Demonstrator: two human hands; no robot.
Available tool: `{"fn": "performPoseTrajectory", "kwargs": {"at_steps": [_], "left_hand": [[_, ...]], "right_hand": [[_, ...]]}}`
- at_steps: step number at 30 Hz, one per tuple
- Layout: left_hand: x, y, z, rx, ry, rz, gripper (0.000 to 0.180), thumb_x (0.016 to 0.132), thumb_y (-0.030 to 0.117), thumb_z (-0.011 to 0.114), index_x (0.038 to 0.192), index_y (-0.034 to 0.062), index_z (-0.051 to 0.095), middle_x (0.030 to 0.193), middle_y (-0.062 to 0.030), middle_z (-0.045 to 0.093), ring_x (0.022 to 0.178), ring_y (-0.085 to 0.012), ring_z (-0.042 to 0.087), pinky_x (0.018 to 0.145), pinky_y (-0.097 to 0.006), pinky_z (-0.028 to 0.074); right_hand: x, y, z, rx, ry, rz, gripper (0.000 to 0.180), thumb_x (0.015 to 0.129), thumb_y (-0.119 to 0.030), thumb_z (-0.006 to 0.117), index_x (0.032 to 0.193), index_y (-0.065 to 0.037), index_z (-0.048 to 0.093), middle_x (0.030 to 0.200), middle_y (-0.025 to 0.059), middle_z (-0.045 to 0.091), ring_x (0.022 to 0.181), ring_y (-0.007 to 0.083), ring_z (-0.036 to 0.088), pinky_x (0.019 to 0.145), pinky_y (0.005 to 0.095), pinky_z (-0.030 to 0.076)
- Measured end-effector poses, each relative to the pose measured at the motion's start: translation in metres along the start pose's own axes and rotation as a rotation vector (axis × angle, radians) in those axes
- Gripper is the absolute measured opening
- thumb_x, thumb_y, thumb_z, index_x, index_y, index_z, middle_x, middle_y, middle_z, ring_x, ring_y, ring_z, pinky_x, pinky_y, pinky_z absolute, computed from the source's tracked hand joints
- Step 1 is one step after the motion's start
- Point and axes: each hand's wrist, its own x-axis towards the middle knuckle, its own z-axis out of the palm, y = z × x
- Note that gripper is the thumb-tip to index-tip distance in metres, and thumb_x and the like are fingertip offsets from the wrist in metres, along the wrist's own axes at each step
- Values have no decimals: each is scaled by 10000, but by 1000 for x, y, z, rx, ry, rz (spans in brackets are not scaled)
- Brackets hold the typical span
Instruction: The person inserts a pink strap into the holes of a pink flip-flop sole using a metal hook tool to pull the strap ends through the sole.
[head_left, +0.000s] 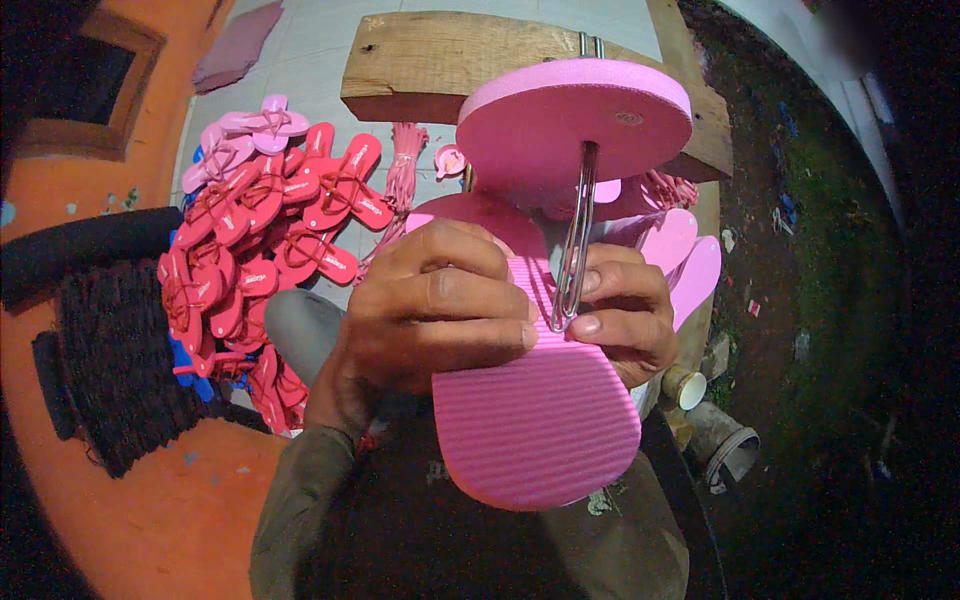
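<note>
Tiled floor [315, 45], red flip-flops [265, 195] heaped at L edge

L hand [430, 305] clenched on ribbed pink sole [535, 430], held nr wood beam [410, 65], its close edge; R hand [630, 310] at tip of metal prong [576, 235], can't tell what's gripped.

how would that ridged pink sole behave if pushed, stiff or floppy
The ridged pink sole would probably flex but hold its shape: its rounded end beyond the left hand looks fairly flat, not limp. It may be light for its size, given its foam-like look. The ridges likely help against slipping.
</note>
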Motion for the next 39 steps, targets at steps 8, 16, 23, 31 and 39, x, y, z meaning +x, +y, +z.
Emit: {"fn": "performPoseTrajectory", "kwargs": {"at_steps": [8,16,23,31,39], "left_hand": [[-14,-10,5,-29,117,-65,89,725,136,580,748,53,560,736,-63,562,676,-219,518,606,-330,444],[24,-1,15,657,515,-230,524,569,286,747,876,21,415,864,-113,376,826,-248,327,705,-370,287],[22,-25,21,853,454,-341,503,570,297,745,832,46,397,773,-71,429,750,-204,427,687,-326,344],[-96,-41,8,492,181,-713,198,753,209,575,771,23,510,745,-105,520,698,-181,519,588,-299,388],[-144,-25,47,-4,234,-863,222,746,152,628,862,-29,571,703,-85,600,610,-96,541,541,-239,440]], "right_hand": [[-1,-6,5,25,136,217,200,650,-173,695,739,-28,589,785,122,568,761,251,559,678,328,452],[28,-21,11,-94,332,618,178,684,-145,694,721,-29,564,604,-1,545,544,63,494,496,196,384],[33,40,-2,-645,321,480,379,798,-266,560,568,30,511,467,41,472,423,123,329,421,313,288],[-115,64,20,-787,-79,557,321,748,-222,617,912,46,553,718,126,600,648,170,577,577,284,440],[-148,57,34,-222,47,1041,209,776,-180,590,905,-18,618,716,30,609,594,77,506,558,231,421]]}}
